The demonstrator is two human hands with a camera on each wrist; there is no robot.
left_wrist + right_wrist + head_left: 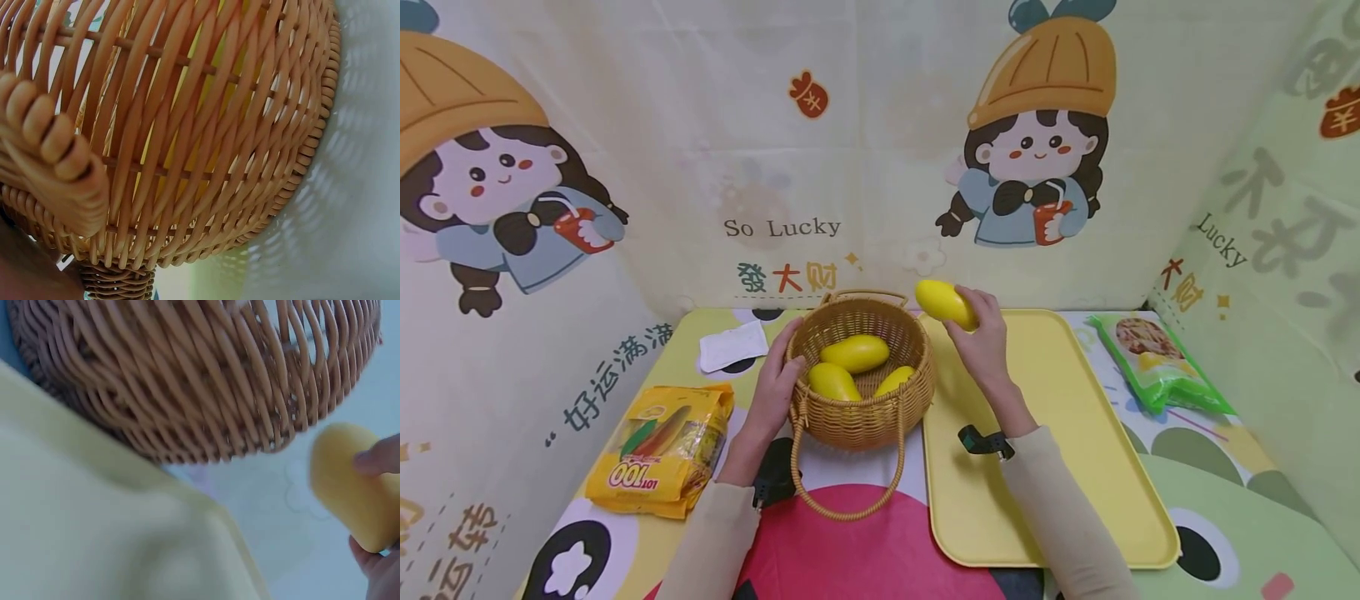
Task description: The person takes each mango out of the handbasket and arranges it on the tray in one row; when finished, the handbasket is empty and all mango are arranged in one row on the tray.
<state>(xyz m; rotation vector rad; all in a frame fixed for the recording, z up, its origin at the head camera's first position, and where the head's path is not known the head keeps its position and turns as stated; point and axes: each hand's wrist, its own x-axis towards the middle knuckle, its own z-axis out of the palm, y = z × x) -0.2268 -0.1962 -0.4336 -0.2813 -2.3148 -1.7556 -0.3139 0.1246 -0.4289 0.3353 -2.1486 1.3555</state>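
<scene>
A round wicker basket [865, 425] stands in the middle of the table, its front handle hanging down. Inside lie three yellow mangoes, one at the back [853, 353], one at front left [833, 383] and one at the right [895, 381]. My left hand [773, 385] holds the basket's left rim. Up beside the back right rim, my right hand [981, 337] grips another mango [943, 302] between thumb and fingers. The right wrist view has this mango [344, 481] next to the basket wall [206, 381]. Yellow shows through the weave [187, 125] in the left wrist view.
A yellow tray [1045, 500] lies to the basket's right, under my right forearm. An orange snack bag [658, 450] and a white packet [732, 346] are on the left. A green bag [1157, 358] lies beyond the tray, by the fabric wall.
</scene>
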